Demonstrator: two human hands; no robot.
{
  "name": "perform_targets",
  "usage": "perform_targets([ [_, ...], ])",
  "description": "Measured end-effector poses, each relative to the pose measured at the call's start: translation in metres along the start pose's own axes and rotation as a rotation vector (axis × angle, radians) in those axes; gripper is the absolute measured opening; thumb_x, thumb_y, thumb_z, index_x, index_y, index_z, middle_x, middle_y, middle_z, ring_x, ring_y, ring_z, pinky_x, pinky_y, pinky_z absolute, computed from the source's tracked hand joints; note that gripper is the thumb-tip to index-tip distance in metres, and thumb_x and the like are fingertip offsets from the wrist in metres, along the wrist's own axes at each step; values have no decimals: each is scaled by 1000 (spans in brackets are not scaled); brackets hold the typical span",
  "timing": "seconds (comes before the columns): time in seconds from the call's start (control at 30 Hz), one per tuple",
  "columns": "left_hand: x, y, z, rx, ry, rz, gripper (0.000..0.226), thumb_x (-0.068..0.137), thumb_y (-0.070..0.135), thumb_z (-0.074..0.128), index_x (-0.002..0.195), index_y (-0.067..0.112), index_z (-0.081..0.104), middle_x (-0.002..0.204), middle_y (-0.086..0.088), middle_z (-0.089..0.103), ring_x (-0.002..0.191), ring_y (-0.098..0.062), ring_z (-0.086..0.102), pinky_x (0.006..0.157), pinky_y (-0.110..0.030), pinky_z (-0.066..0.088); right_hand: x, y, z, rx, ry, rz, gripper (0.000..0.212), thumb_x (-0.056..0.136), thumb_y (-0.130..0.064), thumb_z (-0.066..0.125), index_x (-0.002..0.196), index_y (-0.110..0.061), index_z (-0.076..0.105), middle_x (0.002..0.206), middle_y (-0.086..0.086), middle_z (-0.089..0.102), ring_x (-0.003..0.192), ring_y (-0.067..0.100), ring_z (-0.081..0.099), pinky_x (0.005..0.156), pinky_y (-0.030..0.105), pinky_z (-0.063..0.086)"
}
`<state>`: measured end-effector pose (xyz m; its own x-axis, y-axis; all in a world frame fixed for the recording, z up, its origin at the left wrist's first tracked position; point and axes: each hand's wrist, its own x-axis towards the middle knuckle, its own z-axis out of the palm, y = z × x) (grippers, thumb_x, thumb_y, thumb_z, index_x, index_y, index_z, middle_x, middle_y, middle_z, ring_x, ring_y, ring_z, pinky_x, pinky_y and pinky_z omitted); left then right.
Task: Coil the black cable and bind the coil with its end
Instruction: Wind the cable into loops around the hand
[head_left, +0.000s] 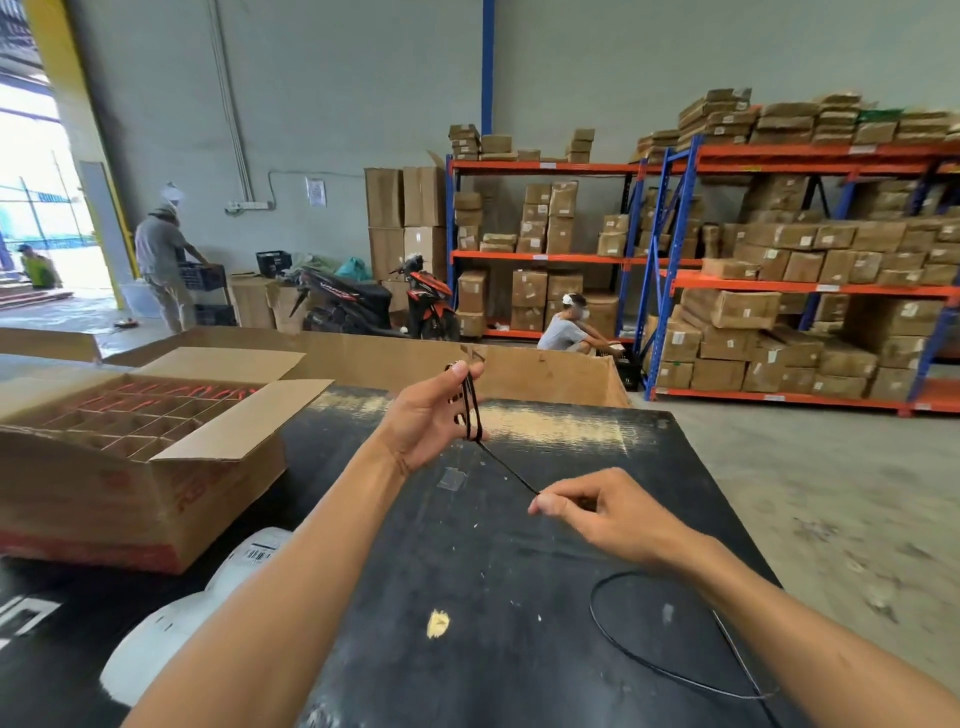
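Open cardboard box (140, 441) at left of frame, white bag (171, 639) lower left, both clear of hands. Black cable (511, 470) looped over left hand (426, 415), thumb clamping; taut diagonal down-right to right hand (597, 512), pinched; slack lower right on black table (467, 571).

— Where does the thin black cable (511, 470) sit?

— Its coil hangs around the raised left hand (431, 415), above the flat black tabletop (467, 561). From there it runs down and right to the pinching fingers of the right hand (602, 512), nearer the viewer. A slack loop lies on the tabletop under the right forearm.

— And around them?

— The open brown cardboard box with dividers (140, 447) stands on the tabletop, left of the left hand. A white plastic parcel (176, 623) lies before it. Tall steel shelving racks (727, 260) stand far behind, to the right.
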<state>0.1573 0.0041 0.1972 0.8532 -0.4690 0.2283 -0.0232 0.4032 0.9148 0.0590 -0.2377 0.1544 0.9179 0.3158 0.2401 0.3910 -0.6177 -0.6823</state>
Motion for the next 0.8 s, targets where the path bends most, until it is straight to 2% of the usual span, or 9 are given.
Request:
perform_targets([
  [0.1,0,-8,-10,135,55,-48,26,82,35,72,97,15,76,121,1,60,123,-29,47,98,-59,41,2,-23,-16,-38,-14,-78,22,98,-37,65,89,-25,82,54,-5,60,50,4,36,51,19,28],
  [0.17,-2,-16,-15,265,64,-102,29,82,36,72,99,13,79,136,3,58,141,-28,35,111,-67,27,7,-38,-30,-69,2,-136,21,97,-31,67,85,-22,81,58,-6,66,48,2,42,49,15,29],
  [0.23,-5,-24,-16,328,23,-149,35,81,39,75,103,12,79,138,5,59,145,-29,35,112,-71,23,14,-53,-45,-89,22,-177,19,98,-25,66,84,-20,79,56,-17,64,48,1,45,47,13,31],
  [0.33,-11,-34,-7,339,-109,-221,62,73,45,83,118,4,73,144,-5,58,137,-27,49,110,-67,32,30,-65,-61,-131,111,-223,21,99,-30,65,86,-18,78,58,-9,61,47,4,42,47,21,32],
  [0.4,-14,-37,2,339,-196,-251,72,63,50,88,114,1,74,138,-2,63,127,-16,58,106,-60,40,41,-65,-66,-199,183,-230,22,98,-35,64,90,-21,79,66,-3,68,51,13,51,51,36,43],
  [0.47,-18,-37,10,341,-257,-267,61,61,51,89,103,7,79,140,3,61,129,-12,55,105,-60,39,50,-62,-69,-221,232,-201,20,97,-38,65,94,-24,80,77,0,75,68,21,66,66,47,56],
  [0.53,-21,-36,17,377,-288,-300,56,60,51,90,98,10,80,142,4,59,135,-13,49,109,-61,37,56,-56,-71,-199,253,-204,18,95,-37,69,96,-23,80,86,-4,76,81,17,69,76,47,58],
  [0.67,-27,-29,33,423,-384,-385,47,62,45,90,92,10,81,139,-4,62,134,-10,51,113,-52,36,65,-39,-67,-214,259,-254,13,91,-34,73,95,-25,81,87,-12,74,81,3,63,74,32,53],
  [0.8,-32,-17,41,223,-475,-294,32,73,37,85,94,12,81,149,-9,52,143,-23,43,102,-54,46,63,-18,-60,-85,263,-147,21,86,-47,69,92,-31,80,90,-6,77,80,12,65,73,34,51],
])
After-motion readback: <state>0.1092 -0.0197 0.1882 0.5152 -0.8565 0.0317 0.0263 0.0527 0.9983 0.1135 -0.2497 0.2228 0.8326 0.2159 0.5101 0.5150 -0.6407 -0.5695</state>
